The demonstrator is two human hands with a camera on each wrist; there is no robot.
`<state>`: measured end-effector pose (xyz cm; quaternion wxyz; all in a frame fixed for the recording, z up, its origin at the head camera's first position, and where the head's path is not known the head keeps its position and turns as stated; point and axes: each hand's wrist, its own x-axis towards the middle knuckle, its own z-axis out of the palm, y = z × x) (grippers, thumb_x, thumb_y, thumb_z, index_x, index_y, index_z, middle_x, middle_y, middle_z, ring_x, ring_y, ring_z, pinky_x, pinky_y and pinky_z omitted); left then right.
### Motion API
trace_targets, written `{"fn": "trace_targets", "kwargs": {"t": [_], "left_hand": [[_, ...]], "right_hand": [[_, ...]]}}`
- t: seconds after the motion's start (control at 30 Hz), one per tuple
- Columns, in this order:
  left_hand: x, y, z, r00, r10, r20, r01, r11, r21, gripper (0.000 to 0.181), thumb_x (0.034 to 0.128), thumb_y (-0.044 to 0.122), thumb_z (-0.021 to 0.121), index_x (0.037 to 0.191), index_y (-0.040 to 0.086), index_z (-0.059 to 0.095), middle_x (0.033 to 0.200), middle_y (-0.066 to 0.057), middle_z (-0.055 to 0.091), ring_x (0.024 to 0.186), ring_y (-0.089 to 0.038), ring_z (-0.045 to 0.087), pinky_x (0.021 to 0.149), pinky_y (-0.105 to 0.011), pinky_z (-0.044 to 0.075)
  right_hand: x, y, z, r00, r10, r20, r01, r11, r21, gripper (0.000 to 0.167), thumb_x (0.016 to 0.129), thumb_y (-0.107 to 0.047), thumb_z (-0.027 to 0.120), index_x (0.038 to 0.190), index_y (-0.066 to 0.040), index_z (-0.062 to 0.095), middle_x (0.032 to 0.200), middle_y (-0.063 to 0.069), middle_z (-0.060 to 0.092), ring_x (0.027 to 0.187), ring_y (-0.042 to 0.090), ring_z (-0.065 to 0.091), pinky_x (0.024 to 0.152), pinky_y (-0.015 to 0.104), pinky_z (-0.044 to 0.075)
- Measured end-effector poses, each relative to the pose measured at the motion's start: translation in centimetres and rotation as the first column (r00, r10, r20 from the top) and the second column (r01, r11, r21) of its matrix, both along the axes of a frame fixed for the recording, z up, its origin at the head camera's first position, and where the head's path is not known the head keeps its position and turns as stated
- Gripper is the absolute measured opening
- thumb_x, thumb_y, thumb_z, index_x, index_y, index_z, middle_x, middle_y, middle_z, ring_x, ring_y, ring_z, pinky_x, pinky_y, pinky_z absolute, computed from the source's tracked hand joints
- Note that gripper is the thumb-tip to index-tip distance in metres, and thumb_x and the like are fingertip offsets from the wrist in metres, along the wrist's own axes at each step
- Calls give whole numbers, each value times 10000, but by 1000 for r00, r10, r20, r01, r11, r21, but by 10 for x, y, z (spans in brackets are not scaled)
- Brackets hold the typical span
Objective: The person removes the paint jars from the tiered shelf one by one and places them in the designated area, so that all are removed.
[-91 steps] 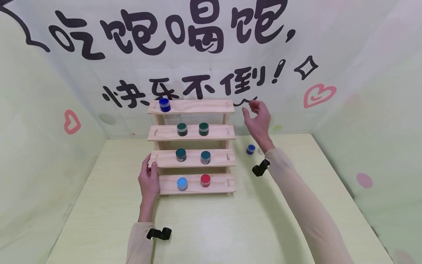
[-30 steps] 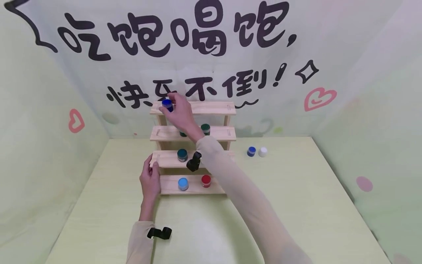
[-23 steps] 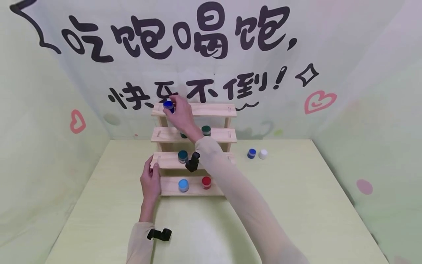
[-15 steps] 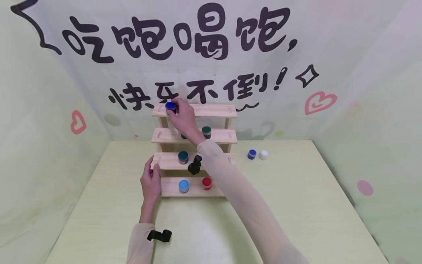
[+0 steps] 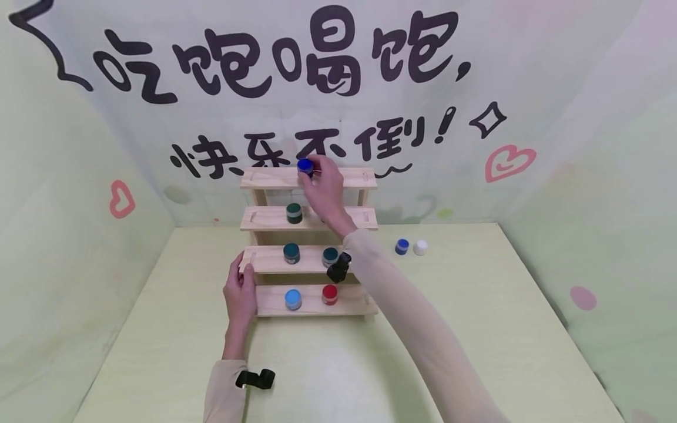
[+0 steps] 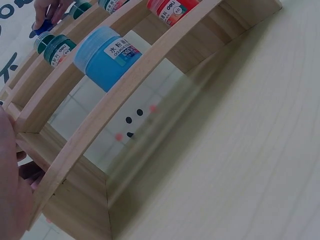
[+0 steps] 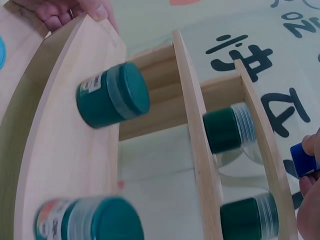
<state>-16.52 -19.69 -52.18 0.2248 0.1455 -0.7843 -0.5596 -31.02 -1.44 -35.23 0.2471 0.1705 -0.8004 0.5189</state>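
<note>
A four-tier wooden shelf rack (image 5: 346,301) stands near the back of the table. My left hand (image 5: 240,296) grips its left end, thumb on the third board from the top. At the top board, my right hand (image 5: 326,188) pinches a blue paint jar (image 5: 304,167); whether the jar touches the board I cannot tell. One tier down stands a dark green jar (image 5: 294,212); its twin (image 7: 248,219) shows in the right wrist view, mostly hidden by my arm from the head. Below are two teal jars (image 5: 291,253), then a light blue jar (image 5: 293,299) and a red jar (image 5: 329,295).
Right of the rack, a blue jar (image 5: 402,247) and a white jar (image 5: 421,247) stand side by side on the pale table (image 5: 502,329). A printed cloth wall (image 5: 338,111) rises close behind the rack, with side walls left and right.
My right hand came over from the rack's right side, took hold of the blue jar at the top board's left end, and brought it right towards the middle. My left hand stayed put.
</note>
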Motion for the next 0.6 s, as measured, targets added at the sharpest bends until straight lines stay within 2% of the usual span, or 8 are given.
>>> {"fn": "trace_targets", "kwargs": {"t": [0.2, 0.33, 0.43, 0.6], "left_hand": [[1, 0, 0, 1000, -7, 10, 7, 1000, 3, 442, 1071, 389, 447, 1486, 252, 512, 801, -58, 521, 676, -95, 474, 585, -203, 402], [0, 0, -1, 1000, -14, 5, 14, 1000, 6, 445, 1071, 389, 447, 1488, 249, 510, 803, -71, 524, 670, -82, 472, 587, -202, 400], [0, 0, -1, 1000, -8, -7, 8, 1000, 6, 434, 1070, 376, 457, 1479, 244, 524, 772, -51, 516, 647, -77, 464, 578, -211, 392], [-1, 0, -1, 1000, 3, -26, -3, 1000, 2, 419, 1068, 357, 471, 1464, 241, 544, 738, -4, 499, 632, -79, 457, 568, -218, 386]], "right_hand": [[1, 23, -4, 999, -26, -44, 25, 999, -25, 369, 920, -52, 720, 1254, 59, 607, 1203, 204, 635, 1101, 279, 660, 963, 251, 536], [4, 36, -4, 998, -47, -43, 46, 999, -25, 379, 914, -44, 727, 1258, 61, 605, 1209, 207, 635, 1106, 285, 661, 965, 262, 539], [6, 46, -4, 997, -62, -40, 62, 998, -7, 383, 912, -46, 729, 1261, 52, 605, 1216, 197, 637, 1107, 277, 658, 970, 264, 536], [7, 63, -4, 992, -89, -86, 92, 995, 25, 373, 898, -37, 739, 1238, 60, 618, 1187, 202, 649, 1085, 284, 660, 949, 276, 548]]}}
